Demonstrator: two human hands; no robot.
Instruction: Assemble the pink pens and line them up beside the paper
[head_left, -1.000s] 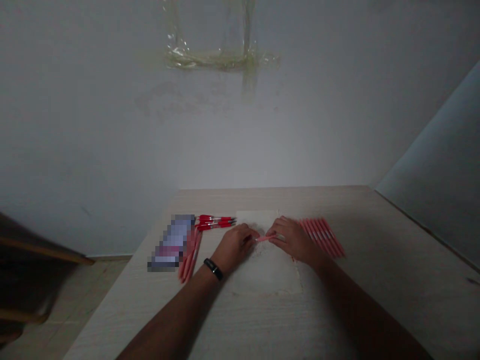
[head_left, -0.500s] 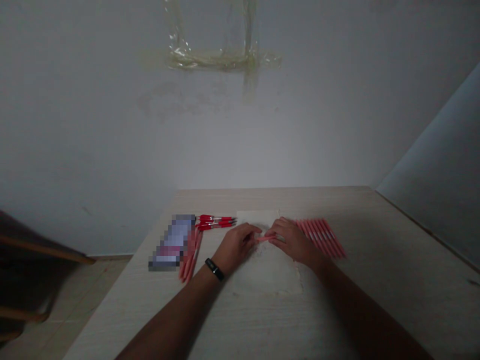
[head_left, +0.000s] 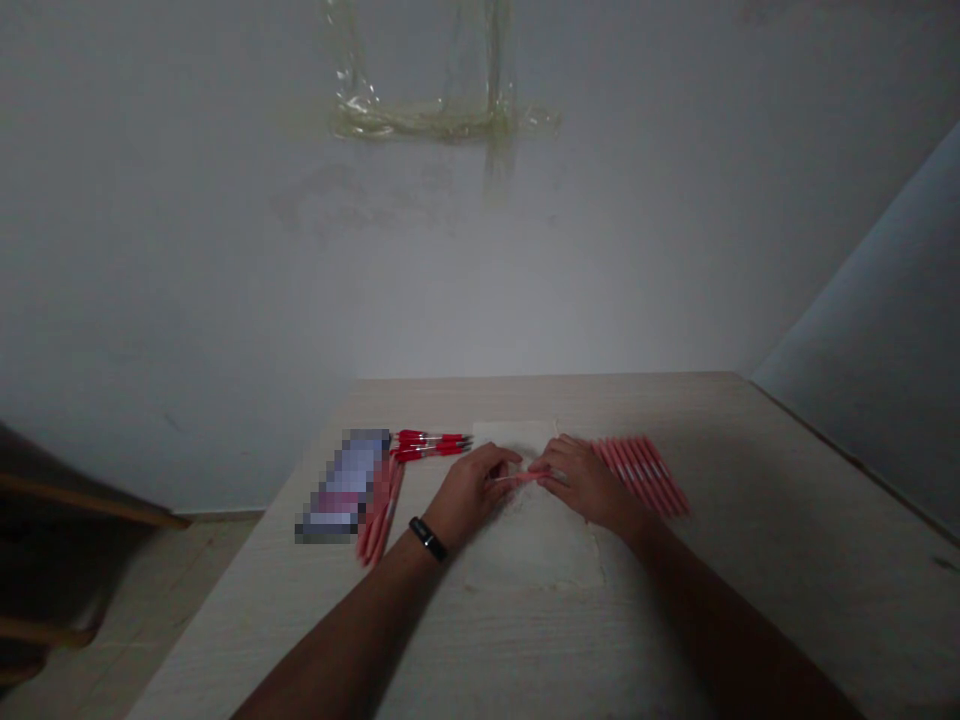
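Over a pale rectangular patch (head_left: 536, 560) on the tabletop, my two hands face each other with a slim pink pen (head_left: 529, 476) between them. My left hand (head_left: 476, 485), wearing a dark wristband (head_left: 428, 538), pinches its left end, where a thin pale tip shows. The fingers of my right hand (head_left: 579, 478) are closed on the other end, which they mostly hide. Just right of that hand lies a neat slanted row of pink pens (head_left: 645, 475). To the left are several red pens (head_left: 435, 446) with dark tips, and below them a few pink pens (head_left: 382, 520).
A phone-like object (head_left: 345, 485), blurred into blocks, lies at the table's left side. The wooden table (head_left: 480, 660) meets a wall (head_left: 540, 280) bearing strips of clear tape (head_left: 427, 122). Wooden furniture legs (head_left: 90, 500) stand on the floor at left.
My hands stay almost in place. A thin pale end of the pen now shows at my left fingers, and the pink part lies slightly further right.
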